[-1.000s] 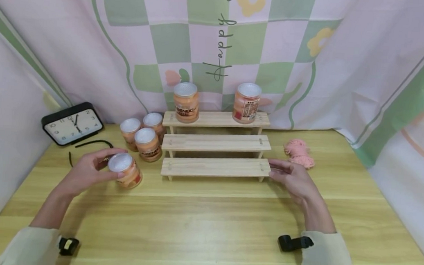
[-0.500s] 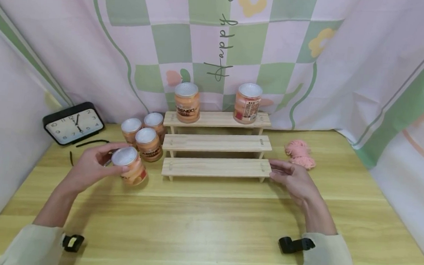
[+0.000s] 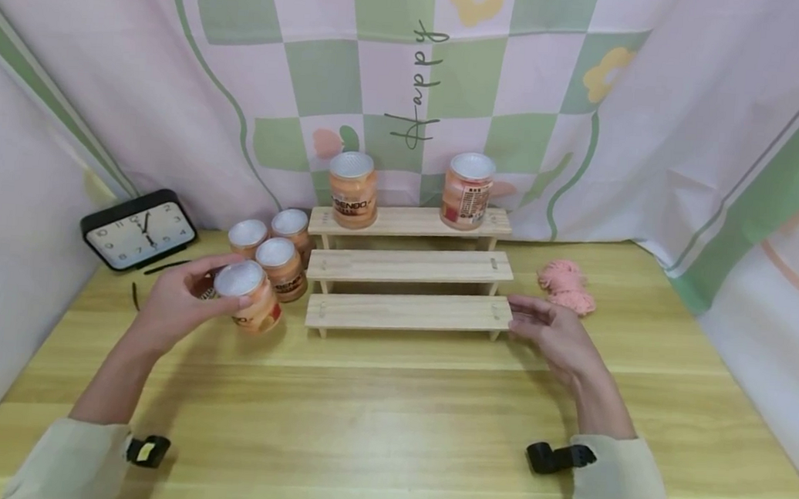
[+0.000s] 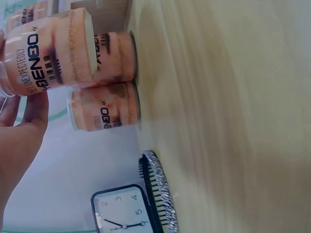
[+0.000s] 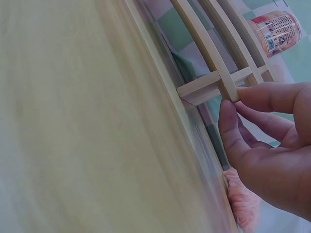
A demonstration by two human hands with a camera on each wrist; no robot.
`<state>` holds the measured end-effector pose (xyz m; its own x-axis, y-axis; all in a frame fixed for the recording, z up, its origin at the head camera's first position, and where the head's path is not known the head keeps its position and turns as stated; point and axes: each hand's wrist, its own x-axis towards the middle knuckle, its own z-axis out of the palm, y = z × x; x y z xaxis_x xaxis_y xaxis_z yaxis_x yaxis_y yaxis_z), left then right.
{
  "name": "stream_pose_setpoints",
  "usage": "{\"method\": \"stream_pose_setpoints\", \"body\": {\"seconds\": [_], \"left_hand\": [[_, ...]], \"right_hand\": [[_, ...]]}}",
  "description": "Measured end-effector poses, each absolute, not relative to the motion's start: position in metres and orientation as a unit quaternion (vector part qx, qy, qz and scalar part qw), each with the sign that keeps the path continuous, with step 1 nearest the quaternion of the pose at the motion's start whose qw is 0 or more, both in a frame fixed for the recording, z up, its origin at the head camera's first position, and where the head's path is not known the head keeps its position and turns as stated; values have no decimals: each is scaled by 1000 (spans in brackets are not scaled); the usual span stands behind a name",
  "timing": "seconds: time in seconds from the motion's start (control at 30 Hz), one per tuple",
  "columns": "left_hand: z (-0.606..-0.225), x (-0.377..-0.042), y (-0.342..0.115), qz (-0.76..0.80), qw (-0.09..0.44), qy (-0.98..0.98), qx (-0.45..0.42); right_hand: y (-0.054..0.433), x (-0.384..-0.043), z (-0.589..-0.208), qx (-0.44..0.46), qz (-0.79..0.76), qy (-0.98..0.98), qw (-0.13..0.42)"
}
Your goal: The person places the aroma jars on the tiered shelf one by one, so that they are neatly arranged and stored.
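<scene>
Two cans (image 3: 353, 202) on rack (image 3: 405, 312), other cans (image 3: 286, 276) and clock (image 3: 140, 230) left, yarn (image 3: 567, 286) right

The can (image 4: 51, 54) in your left hand (image 3: 176, 300) looks smooth, glossy and printed all round its side, under a finely textured lid (image 3: 240, 278). Beyond that hand, the clock (image 3: 139, 231) looks like smooth plastic and the brush (image 4: 164, 194) has a rough, glittery back. At your right hand (image 3: 555, 338), the rack (image 3: 409, 313) is plain matt wood with visible grain; just past it lies fuzzy yarn (image 3: 567, 286). Under both hands, the table (image 3: 387, 426) is smooth, wood-grained, faintly shiny; the curtain (image 3: 463, 76) beyond is matt, creased cloth.
</scene>
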<state>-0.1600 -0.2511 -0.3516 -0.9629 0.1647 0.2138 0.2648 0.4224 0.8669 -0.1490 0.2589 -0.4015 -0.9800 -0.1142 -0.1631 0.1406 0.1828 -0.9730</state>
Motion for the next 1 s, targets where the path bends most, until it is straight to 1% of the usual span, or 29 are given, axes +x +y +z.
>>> {"method": "stream_pose_setpoints", "body": {"seconds": [0.43, 0.7, 0.83, 1.0], "left_hand": [[-329, -159, -223, -516, 38, -851, -87], [-322, -160, -207, -546, 70, -827, -115], [-318, -163, -198, -552, 70, -821, -128], [-315, -166, -188, -566, 62, -813, -118]], "right_hand": [[257, -151, -400, 20, -643, 760, 95], [256, -151, -401, 23, -639, 763, 97], [257, -150, -401, 27, -641, 761, 98], [257, -152, -401, 25, -639, 762, 99]]}}
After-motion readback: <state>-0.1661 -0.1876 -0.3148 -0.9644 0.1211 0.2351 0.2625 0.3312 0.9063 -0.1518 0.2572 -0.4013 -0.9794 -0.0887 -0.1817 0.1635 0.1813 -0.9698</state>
